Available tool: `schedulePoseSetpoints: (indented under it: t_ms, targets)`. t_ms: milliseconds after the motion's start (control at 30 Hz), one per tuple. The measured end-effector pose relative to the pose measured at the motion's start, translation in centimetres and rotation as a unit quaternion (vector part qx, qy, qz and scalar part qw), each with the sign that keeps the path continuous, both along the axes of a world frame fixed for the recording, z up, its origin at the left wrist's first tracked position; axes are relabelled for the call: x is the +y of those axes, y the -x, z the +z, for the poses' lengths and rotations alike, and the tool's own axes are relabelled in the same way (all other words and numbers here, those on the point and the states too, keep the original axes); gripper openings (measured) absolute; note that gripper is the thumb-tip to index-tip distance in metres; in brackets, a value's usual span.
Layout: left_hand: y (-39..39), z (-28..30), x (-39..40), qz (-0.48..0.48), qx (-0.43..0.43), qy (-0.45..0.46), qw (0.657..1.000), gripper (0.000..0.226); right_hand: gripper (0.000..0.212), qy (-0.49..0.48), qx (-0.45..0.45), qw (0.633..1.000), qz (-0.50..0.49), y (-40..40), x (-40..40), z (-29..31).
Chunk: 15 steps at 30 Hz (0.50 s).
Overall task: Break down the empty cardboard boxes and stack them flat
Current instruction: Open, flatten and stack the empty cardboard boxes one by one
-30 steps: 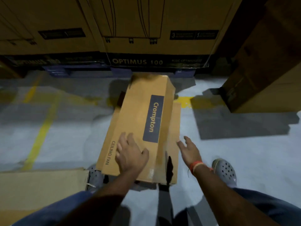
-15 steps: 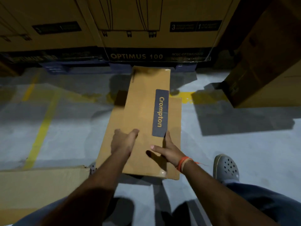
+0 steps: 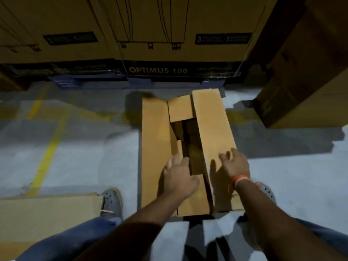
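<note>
Box: a long brown cardboard box [image 3: 156, 147] lies on the grey concrete floor [image 3: 84, 157] in the middle of the view, its length running from near to far. The side facing up is open and the flaps do not close it.
Flaps: 1 long flap [image 3: 212, 129] stands on the right side, and it is tilted. 1 short flap [image 3: 180, 108] lies at the far end and 1 short flap [image 3: 195, 196] at the near end. Between them there is a dark gap into the inside of the box.
Left hand: the left hand [image 3: 178, 176] rests on the near part of the box, beside the gap. Its fingers are almost straight and spread, palm down; it holds nothing.
Right hand: the right hand [image 3: 235, 162] lies flat on the long right flap with the fingers spread. It grips nothing. An orange band [image 3: 239, 179] is on this wrist.
Other cardboard: a flat brown cardboard sheet [image 3: 47, 213] lies on the floor at the near left, just beside the left grey perforated shoe [image 3: 113, 200]. The right shoe [image 3: 267, 191] is partly hidden behind the right arm.
Far side: big brown cartons [image 3: 169, 25] stand in a row; 1 has a dark strip with the words "OPTIMUS 100". Another big carton [image 3: 305, 72] stands at the far right.
Floor marks: yellow painted lines [image 3: 47, 157] run over the floor on the left.
</note>
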<state>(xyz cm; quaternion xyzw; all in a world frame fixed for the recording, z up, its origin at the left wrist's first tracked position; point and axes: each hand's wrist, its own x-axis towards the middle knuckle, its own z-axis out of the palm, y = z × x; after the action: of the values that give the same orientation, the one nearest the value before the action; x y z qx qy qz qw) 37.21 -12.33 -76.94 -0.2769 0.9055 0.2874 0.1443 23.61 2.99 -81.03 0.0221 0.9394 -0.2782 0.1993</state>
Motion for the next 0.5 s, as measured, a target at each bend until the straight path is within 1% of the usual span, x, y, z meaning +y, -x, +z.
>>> schedulePoseSetpoints:
  t_ms: [33,67,167,233,267,300,333,367,400,433,467,500]
  targets:
    - [-0.1,-0.5,-0.7,-0.001,-0.003,0.022,1.000,0.067,0.071,-0.036,-0.009,0.998,0.052,-0.4,0.0,-0.3]
    - [-0.2,-1.1,-1.2,0.005,-0.010,0.041,0.999,0.067,0.080,-0.070,-0.025,0.994,0.083,-0.8,-0.1,-0.7]
    - [-0.3,-2.2,-1.8,0.042,-0.031,0.080,0.995,0.078,0.099,-0.161,-0.063,0.977,0.126,-3.0,-0.2,-1.8]
    - [-0.4,-2.6,-1.9,0.082,-0.045,0.130,0.987,0.090,0.112,-0.199,-0.077,0.968,0.129,-4.4,-0.2,-2.8]
    - [-0.5,-2.9,-2.2,0.109,-0.045,0.139,0.983,0.094,0.117,-0.216,-0.087,0.966,0.116,-4.9,0.0,-3.2]
    - [-0.6,-2.9,-2.5,0.140,-0.038,0.120,0.982,0.095,0.119,-0.226,-0.101,0.964,0.096,-5.1,0.4,-3.6]
    - [-0.7,-3.0,-2.9,0.176,-0.028,0.081,0.981,0.092,0.116,-0.228,-0.114,0.964,0.076,-5.2,0.8,-4.0]
    - [-0.8,-3.2,-3.4,0.210,-0.015,0.039,0.977,0.086,0.105,-0.223,-0.120,0.965,0.062,-5.1,1.1,-4.3]
    - [-0.9,-3.4,-3.8,0.234,-0.003,0.015,0.972,0.080,0.089,-0.215,-0.110,0.969,0.059,-5.0,1.3,-4.5]
    - [-0.9,-3.7,-4.3,0.250,0.010,0.009,0.968,0.077,0.075,-0.204,-0.090,0.973,0.062,-4.7,1.5,-4.6]
    - [-1.1,-3.8,-4.8,0.259,0.020,0.010,0.966,0.077,0.070,-0.189,-0.073,0.977,0.069,-4.3,1.6,-4.4]
    - [-1.2,-3.8,-5.3,0.266,0.026,0.014,0.964,0.078,0.072,-0.171,-0.068,0.979,0.083,-3.9,1.5,-3.9]
